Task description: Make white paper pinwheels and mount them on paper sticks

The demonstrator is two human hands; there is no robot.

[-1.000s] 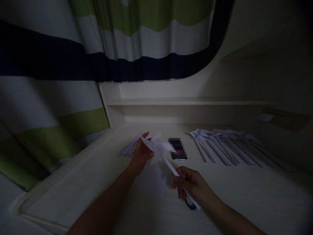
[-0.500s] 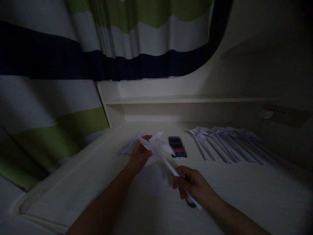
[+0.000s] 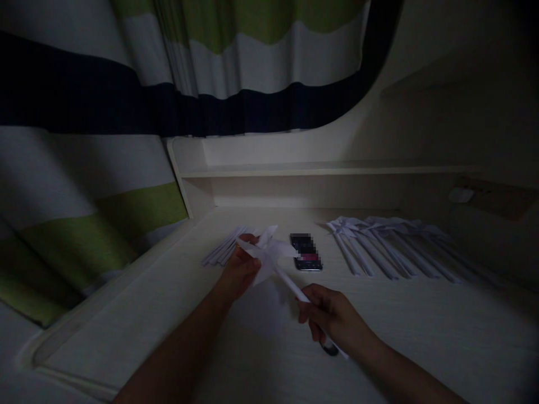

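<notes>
The right hand [image 3: 332, 325] has its fingers closed around the rolled stick of the white paper pinwheel [image 3: 269, 252], so it slants above the pale desk [image 3: 421, 336] — the left hand [image 3: 240, 274] pinches a vane, probably to steady it. Beyond lie a dark phone [image 3: 306, 253], loose white paper sticks [image 3: 223, 251] and a separate row of similar pinwheels [image 3: 387, 247].

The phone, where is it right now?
In the head view the phone lies flat on the desk just behind the held paper pinwheel, left of the row of pinwheels.
</notes>
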